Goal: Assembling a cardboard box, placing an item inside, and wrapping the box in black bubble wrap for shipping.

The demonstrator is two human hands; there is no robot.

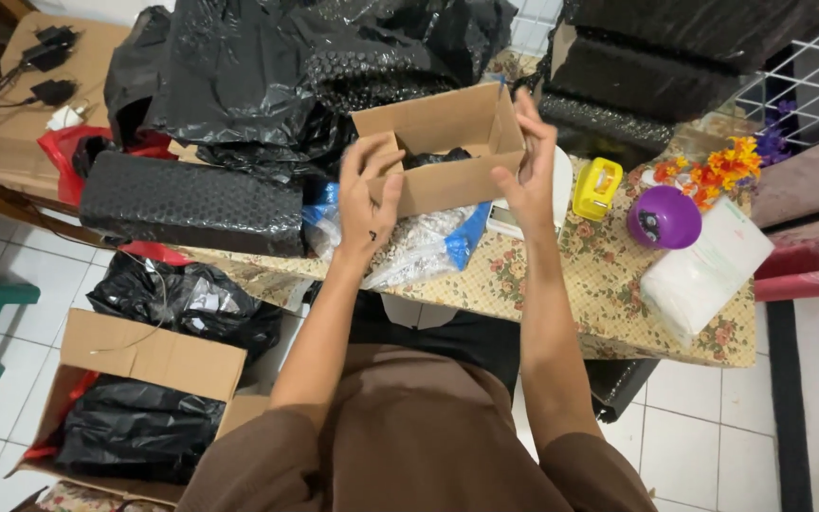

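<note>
1. The left hand (367,194) grips the near left corner of a small open cardboard box (447,152); its fingers (376,156) curl over the box's left wall while the thumb presses on the front face
2. The right hand (528,166) is at the box's right end, palm turned inward, fingers (533,114) stretched upward and only loosely bent; they lie along the right flap, but I cannot tell whether they actually clamp it
3. The box is held between the two sets of fingers, raised above the flowered tablecloth (599,284), open side up, with something black (436,157) lying inside it
4. Just below the left fingers lies a clear plastic bag with blue trim (428,246), filled with small pale pieces
5. Just right of the right fingers stands a yellow tape dispenser (597,187); further right are a purple round container (664,217) and a white wrapped packet (703,270)
6. Left of the left fingers lies a long parcel in black bubble wrap (191,204); beyond the fingers, black plastic bags (258,66) are heaped up
7. Well below the left fingers, on the tiled floor, a larger cardboard carton (154,360) holds a black bag
</note>
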